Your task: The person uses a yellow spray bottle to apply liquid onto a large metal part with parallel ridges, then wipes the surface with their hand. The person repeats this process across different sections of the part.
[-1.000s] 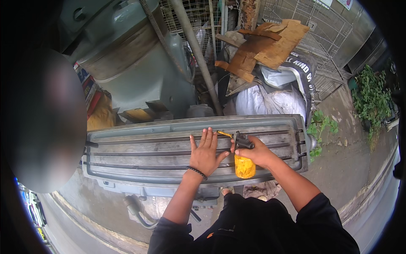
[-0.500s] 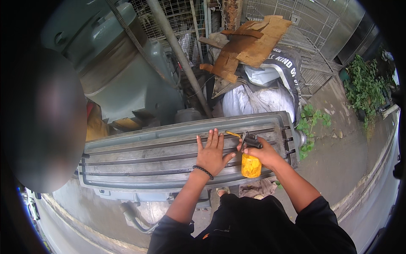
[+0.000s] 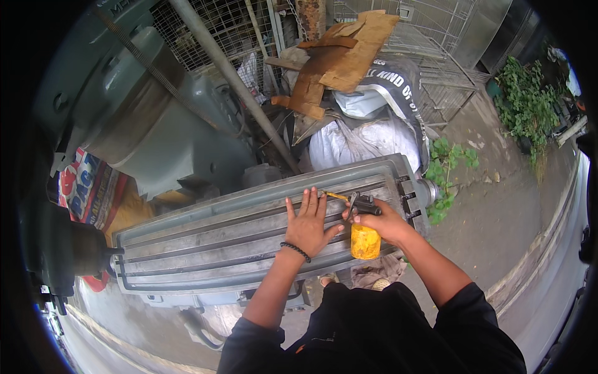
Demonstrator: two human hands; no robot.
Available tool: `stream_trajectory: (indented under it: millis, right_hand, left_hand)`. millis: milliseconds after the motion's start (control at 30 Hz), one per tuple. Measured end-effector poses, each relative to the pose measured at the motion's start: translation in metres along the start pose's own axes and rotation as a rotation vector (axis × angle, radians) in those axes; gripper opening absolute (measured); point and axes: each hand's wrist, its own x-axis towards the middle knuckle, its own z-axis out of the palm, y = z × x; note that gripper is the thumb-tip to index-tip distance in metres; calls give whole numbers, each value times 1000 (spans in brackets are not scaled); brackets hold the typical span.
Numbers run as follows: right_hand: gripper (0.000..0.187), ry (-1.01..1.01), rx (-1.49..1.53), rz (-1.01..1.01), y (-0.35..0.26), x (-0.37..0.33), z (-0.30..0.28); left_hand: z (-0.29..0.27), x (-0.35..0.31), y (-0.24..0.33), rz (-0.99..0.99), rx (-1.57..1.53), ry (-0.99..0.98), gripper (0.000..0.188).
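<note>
A long grey metal machine table (image 3: 205, 243) with lengthwise slots runs across the middle. My left hand (image 3: 306, 223), a dark bead bracelet at its wrist, lies palm down on the table with fingers stretched and spread. Just right of it, my right hand (image 3: 391, 223) is wrapped round the dark handle and lever of a pump oil can (image 3: 365, 242). The can has a yellow, stained cup. Its thin yellow spout points left toward my left fingertips, over the table's slots. Where the tip meets the table, if it does, I cannot tell.
Behind the table stand a large grey-green machine body (image 3: 168, 137) and a slanting pipe (image 3: 237, 84). Torn cardboard (image 3: 349, 59) lies on white sacks (image 3: 361, 146) at the back. A round metal end piece (image 3: 427, 192) juts from the table's right end, beside leafy plants (image 3: 445, 165).
The whole view has tilted and shifted, showing more of the machine and a printed sack at left. My hands keep nearly the same places on the table, the oil can still in my right.
</note>
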Motion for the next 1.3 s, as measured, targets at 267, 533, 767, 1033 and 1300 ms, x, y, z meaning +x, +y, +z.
stream_trajectory:
  millis: [267,533,767,1033,1300]
  right_hand:
    - [46,21,7,-19,6,4,-17]
    - [47,76,1,-19,-5,-13,-43]
    - [49,73,51,-45,-1,-10,-77]
    - [45,35,5,-13,-10,-16,-100]
    - [46,20,-596,-247,1,-19,-114]
  left_hand:
    - [-3,14,8,57,-11,-75,97]
    - [9,35,38,102,-33,-94,98]
    - [15,52,56,132,-60,-93,93]
    - [19,62,68,220,-26,-111,84]
    - [12,70,80,242,-43,-168,81]
